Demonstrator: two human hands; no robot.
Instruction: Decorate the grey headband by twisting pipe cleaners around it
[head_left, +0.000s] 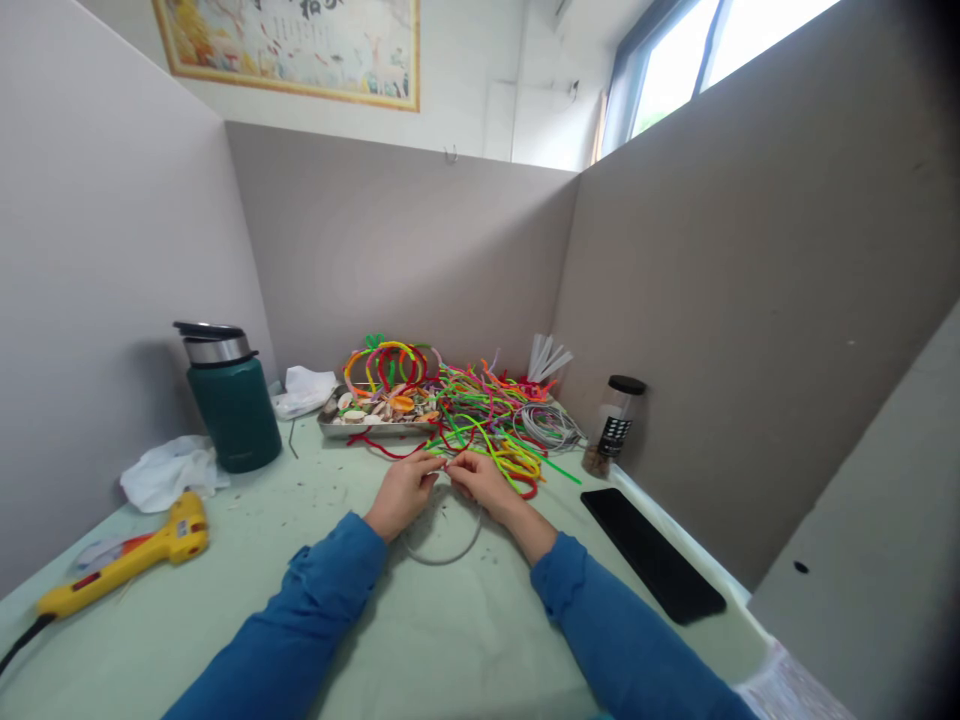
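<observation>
My left hand (405, 492) and my right hand (480, 482) meet over the middle of the table, fingertips pinched close together. A thin grey hoop (442, 562) curves out below them toward me, one side running up to each hand. What lies right between the fingertips is too small to make out. Just beyond my hands spreads a heap of coloured pipe cleaners (487, 400), in green, red, yellow and pink. Behind my left hand stands a metal tray (375, 431) of small flat pieces, with pipe-cleaner-wrapped hoops (390, 365) on top.
At left are a yellow glue gun (127, 565), crumpled white tissue (169, 475) and a green bottle (234, 410). To the right are coiled grey wire hoops (551, 428), clear sticks (547, 358), a black-lidded jar (613, 430) and a black phone-like slab (652, 555). Partitions (405, 230) enclose the table.
</observation>
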